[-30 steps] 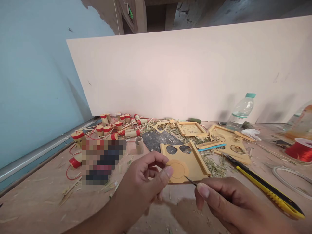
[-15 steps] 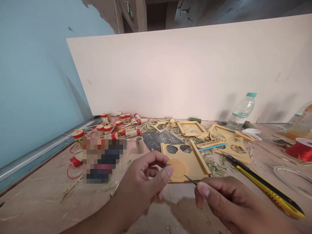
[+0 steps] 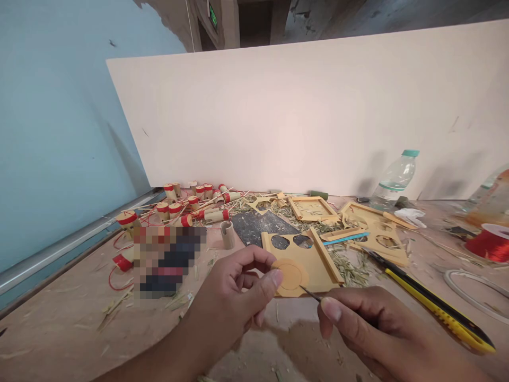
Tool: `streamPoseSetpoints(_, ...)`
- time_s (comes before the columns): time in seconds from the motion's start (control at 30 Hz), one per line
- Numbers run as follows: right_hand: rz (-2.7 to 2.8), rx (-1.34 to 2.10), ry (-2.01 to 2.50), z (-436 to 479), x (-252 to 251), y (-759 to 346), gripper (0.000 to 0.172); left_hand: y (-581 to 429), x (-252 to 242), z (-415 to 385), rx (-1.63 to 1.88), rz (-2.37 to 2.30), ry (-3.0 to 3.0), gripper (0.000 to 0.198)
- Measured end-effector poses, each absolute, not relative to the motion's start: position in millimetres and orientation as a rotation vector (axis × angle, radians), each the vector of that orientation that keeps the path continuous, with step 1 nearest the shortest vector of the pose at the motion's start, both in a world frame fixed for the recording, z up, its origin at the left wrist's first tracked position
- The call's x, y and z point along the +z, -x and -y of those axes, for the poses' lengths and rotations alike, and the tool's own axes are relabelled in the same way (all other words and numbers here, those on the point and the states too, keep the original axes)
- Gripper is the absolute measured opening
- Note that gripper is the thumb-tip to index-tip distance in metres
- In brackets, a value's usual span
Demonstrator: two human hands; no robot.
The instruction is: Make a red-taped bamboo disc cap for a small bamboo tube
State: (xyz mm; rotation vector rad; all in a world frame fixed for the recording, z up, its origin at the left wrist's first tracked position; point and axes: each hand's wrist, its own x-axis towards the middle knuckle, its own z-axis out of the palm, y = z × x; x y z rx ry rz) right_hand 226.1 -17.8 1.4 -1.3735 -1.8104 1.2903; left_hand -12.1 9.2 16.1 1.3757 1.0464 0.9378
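Note:
Between the thumb and fingers of my left hand (image 3: 246, 292) is the edge of a thin orange-yellow disc (image 3: 290, 277), which has a smaller circle marked on it. My right hand (image 3: 366, 323) pinches a thin dark pointed tool (image 3: 311, 293); its tip meets the disc's face near the marked circle's lower right. Most of that tool is hidden in the fingers. Behind the disc lies a yellow board (image 3: 314, 260) with round holes cut out and raised folded sides.
A yellow-black utility knife (image 3: 437, 310) lies at right, near a red thread spool (image 3: 489, 241) and a water bottle (image 3: 397, 178). Several red-banded bamboo tubes (image 3: 175, 209) with cords crowd the back left. A bare tube (image 3: 227, 235) stands nearer. Shavings litter the table.
Both hands and the disc stay nearly in place, with the tool's tip still at the marked circle. The view has shifted very slightly.

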Motion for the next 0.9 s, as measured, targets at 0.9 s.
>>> streamPoseSetpoints(0.9, 1.763, 1.378, 1.434, 17.8, -0.4, -226.1, 0.072, 12.9, 17.0, -7.2, 0.903, -1.091, -1.326, 0.04)
